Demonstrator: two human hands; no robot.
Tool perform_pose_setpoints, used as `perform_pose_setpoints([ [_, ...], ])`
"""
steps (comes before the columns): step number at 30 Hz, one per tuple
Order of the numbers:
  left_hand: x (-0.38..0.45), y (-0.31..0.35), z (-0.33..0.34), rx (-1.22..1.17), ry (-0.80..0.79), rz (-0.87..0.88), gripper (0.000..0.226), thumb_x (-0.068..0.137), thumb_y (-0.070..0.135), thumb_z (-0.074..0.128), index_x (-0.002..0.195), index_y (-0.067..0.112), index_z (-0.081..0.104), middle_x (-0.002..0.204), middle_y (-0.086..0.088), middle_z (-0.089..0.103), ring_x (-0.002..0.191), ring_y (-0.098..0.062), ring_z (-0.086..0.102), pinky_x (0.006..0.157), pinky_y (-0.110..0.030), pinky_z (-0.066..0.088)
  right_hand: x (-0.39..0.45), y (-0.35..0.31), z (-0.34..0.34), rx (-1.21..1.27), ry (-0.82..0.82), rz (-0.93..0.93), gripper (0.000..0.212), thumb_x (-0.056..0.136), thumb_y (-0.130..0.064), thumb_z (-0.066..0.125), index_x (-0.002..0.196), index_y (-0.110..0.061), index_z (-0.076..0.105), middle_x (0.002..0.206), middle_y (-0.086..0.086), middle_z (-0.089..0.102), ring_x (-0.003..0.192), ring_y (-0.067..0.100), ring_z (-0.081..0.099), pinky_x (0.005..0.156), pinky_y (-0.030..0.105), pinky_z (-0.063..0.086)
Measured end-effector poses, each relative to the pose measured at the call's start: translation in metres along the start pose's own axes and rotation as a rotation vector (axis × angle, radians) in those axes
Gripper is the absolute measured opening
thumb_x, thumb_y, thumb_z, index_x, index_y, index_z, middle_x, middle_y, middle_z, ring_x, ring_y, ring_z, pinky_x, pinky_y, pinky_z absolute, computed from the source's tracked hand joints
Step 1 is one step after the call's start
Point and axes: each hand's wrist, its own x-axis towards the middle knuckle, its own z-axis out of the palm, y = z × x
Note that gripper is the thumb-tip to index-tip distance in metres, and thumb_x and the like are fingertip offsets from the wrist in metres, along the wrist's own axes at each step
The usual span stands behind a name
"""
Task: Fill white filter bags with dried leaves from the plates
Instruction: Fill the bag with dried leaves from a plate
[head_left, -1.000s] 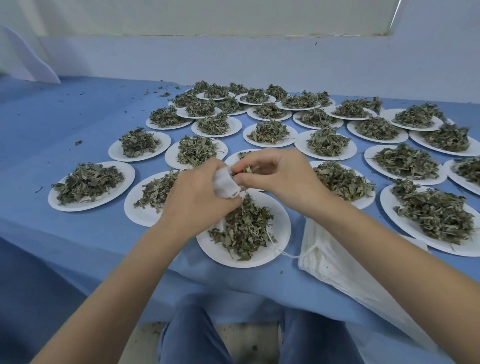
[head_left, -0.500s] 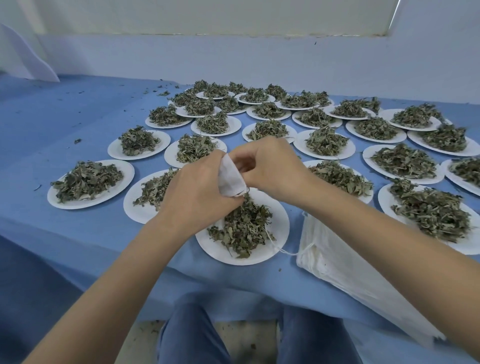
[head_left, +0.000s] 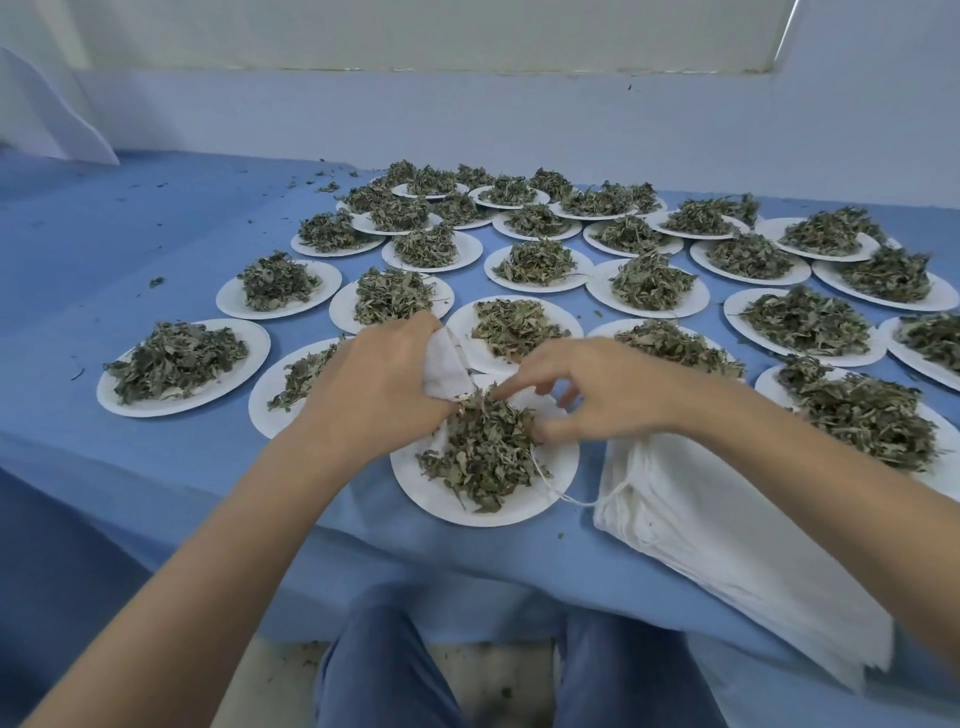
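While the left hand (head_left: 379, 384) grips a white filter bag (head_left: 445, 366) in closed fingers, the bag stands just above the 11 o'clock edge of the nearest plate (head_left: 558, 470). Right hand (head_left: 597, 389) reaches over the 1 o'clock side of that plate, its fingers (head_left: 506, 387) spread open and touching the heap of dried leaves (head_left: 480, 454), holding nothing I can see. At 3 o'clock from the plate lies a stack of empty bags (head_left: 727, 530) on the blue table (head_left: 156, 467), a string (head_left: 558, 493) trailing from it onto the plate's rim. More plates (head_left: 649, 309) of leaves fill the table from 9 through 12 to 3 o'clock.
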Motion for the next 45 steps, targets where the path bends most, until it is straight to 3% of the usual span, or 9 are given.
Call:
perform_pose_setpoints([
  [2, 0.000, 0.002, 0.002, -0.003, -0.006, 0.008, 0.045, 0.066, 0.022, 0.068, 0.107, 0.015, 0.051, 0.092, -0.005, 0.061, 0.083, -0.028, 0.054, 0.061, -0.031, 0.040, 0.002, 0.000, 0.009, -0.042, -0.122, -0.002, 0.055, 0.079, -0.023, 0.059, 0.129, -0.040, 0.044, 0.123, 0.000, 0.049, 0.105, 0.010, 0.049, 0.089, 0.024, 0.043],
  [6, 0.000, 0.004, 0.004, -0.010, -0.006, 0.028, 0.047, 0.066, 0.026, 0.068, 0.109, 0.015, 0.052, 0.093, -0.005, 0.061, 0.086, -0.028, 0.056, 0.062, -0.030, 0.038, 0.014, -0.001, 0.020, -0.116, -0.139, -0.034, 0.057, 0.083, -0.020, 0.054, 0.135, -0.036, 0.038, 0.133, 0.006, 0.044, 0.113, 0.016, 0.046, 0.087, 0.015, 0.029],
  [16, -0.001, -0.003, 0.002, 0.016, -0.019, 0.004, 0.051, 0.065, 0.025, 0.069, 0.112, 0.018, 0.049, 0.089, -0.004, 0.061, 0.084, -0.028, 0.055, 0.061, -0.031, 0.039, 0.019, 0.005, 0.001, 0.115, 0.134, -0.004, 0.024, 0.082, -0.023, 0.066, 0.105, -0.027, 0.066, 0.090, -0.011, 0.069, 0.063, 0.003, 0.062, 0.070, 0.008, 0.043],
  [20, 0.000, 0.000, 0.002, 0.022, -0.034, -0.004, 0.049, 0.064, 0.026, 0.070, 0.107, 0.018, 0.048, 0.075, 0.003, 0.050, 0.076, -0.026, 0.051, 0.054, -0.029, 0.033, 0.016, 0.005, -0.011, 0.219, 0.214, 0.010, 0.019, 0.082, -0.017, 0.066, 0.099, -0.025, 0.068, 0.064, -0.025, 0.061, 0.067, 0.004, 0.066, 0.064, 0.005, 0.045],
  [26, 0.000, 0.001, 0.004, 0.008, -0.070, -0.037, 0.052, 0.061, 0.030, 0.070, 0.108, 0.022, 0.048, 0.077, 0.002, 0.054, 0.076, -0.024, 0.050, 0.053, -0.029, 0.035, 0.016, -0.003, -0.015, 0.463, 0.425, -0.030, 0.021, 0.079, -0.014, 0.068, 0.095, -0.027, 0.069, 0.073, -0.012, 0.067, 0.065, 0.003, 0.065, 0.062, 0.005, 0.048],
  [32, 0.002, 0.005, 0.007, -0.173, 0.029, -0.074, 0.044, 0.057, 0.036, 0.069, 0.097, 0.026, 0.052, 0.065, 0.011, 0.050, 0.061, -0.006, 0.049, 0.047, -0.023, 0.033, 0.023, -0.016, -0.003, 0.399, 0.449, -0.099, 0.029, 0.075, -0.008, 0.073, 0.094, -0.020, 0.055, 0.079, -0.003, 0.069, 0.065, 0.001, 0.063, 0.064, 0.009, 0.049],
  [36, 0.002, 0.008, 0.007, -0.213, 0.058, -0.065, 0.039, 0.058, 0.036, 0.071, 0.092, 0.026, 0.055, 0.070, 0.009, 0.059, 0.066, -0.013, 0.055, 0.052, -0.026, 0.043, 0.024, -0.019, 0.000, 0.279, 0.478, -0.124, 0.021, 0.070, -0.005, 0.074, 0.085, -0.011, 0.061, 0.074, -0.006, 0.067, 0.059, -0.011, 0.056, 0.064, 0.002, 0.042],
  [41, 0.004, 0.014, 0.008, -0.116, 0.046, 0.000, 0.034, 0.060, 0.036, 0.066, 0.088, 0.021, 0.052, 0.076, 0.004, 0.060, 0.071, -0.021, 0.057, 0.057, -0.031, 0.044, 0.023, -0.031, -0.004, 0.247, 0.445, -0.203, 0.018, 0.073, -0.003, 0.070, 0.086, -0.015, 0.075, 0.089, 0.002, 0.072, 0.078, 0.014, 0.066, 0.074, 0.024, 0.052],
  [45, 0.005, 0.014, 0.009, -0.107, 0.055, 0.020, 0.036, 0.062, 0.032, 0.066, 0.093, 0.018, 0.055, 0.080, 0.000, 0.063, 0.073, -0.024, 0.058, 0.060, -0.032, 0.045, 0.021, -0.029, -0.011, 0.369, 0.142, -0.165, 0.028, 0.086, 0.000, 0.053, 0.103, -0.014, 0.070, 0.102, 0.003, 0.071, 0.098, 0.017, 0.064, 0.091, 0.039, 0.048],
])
